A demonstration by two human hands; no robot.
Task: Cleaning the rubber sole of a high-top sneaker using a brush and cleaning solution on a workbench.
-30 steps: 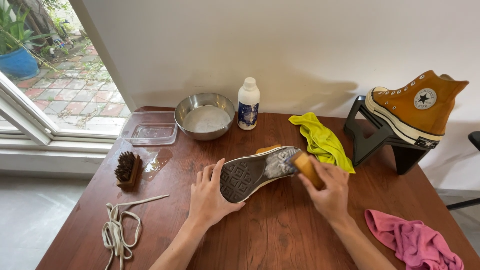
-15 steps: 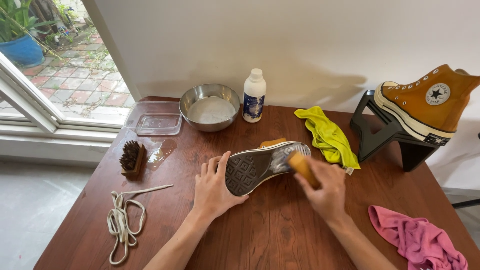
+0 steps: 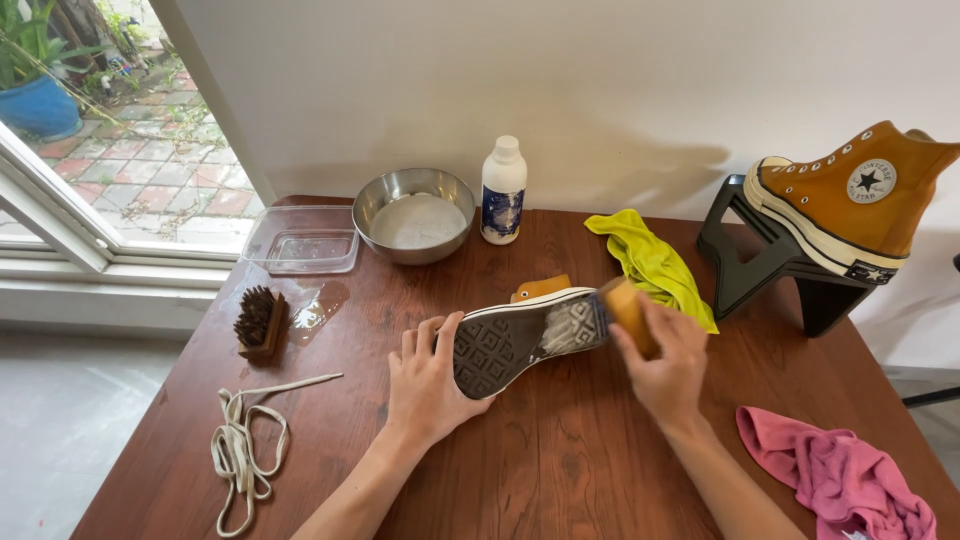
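The sneaker lies on its side near the middle of the wooden table, its dark patterned sole turned up toward the camera. The left hand rests flat against the heel end with fingers spread, steadying it rather than closing around it. The right hand is clamped on a yellow-orange sponge pressed to the toe end of the sole. Compared with half a second ago, the sponge sits a touch farther out toward the toe, and a pale, soapy patch now shows on the tread just heel-ward of it, so the scrubbing seems to be working along the sole, with the darker heel half apparently not yet lathered. Behind the sneaker stand a metal bowl of cloudy liquid and a white bottle; a clear plastic tray lies to the bowl's left. Left of the sneaker are a bristle brush beside a wet patch, and a loose white shoelace nearer the table edge. A yellow-green cloth lies just behind the right hand, a pink cloth well to the sneaker's right, and the matching orange high-top sits on a black stand at the far right.
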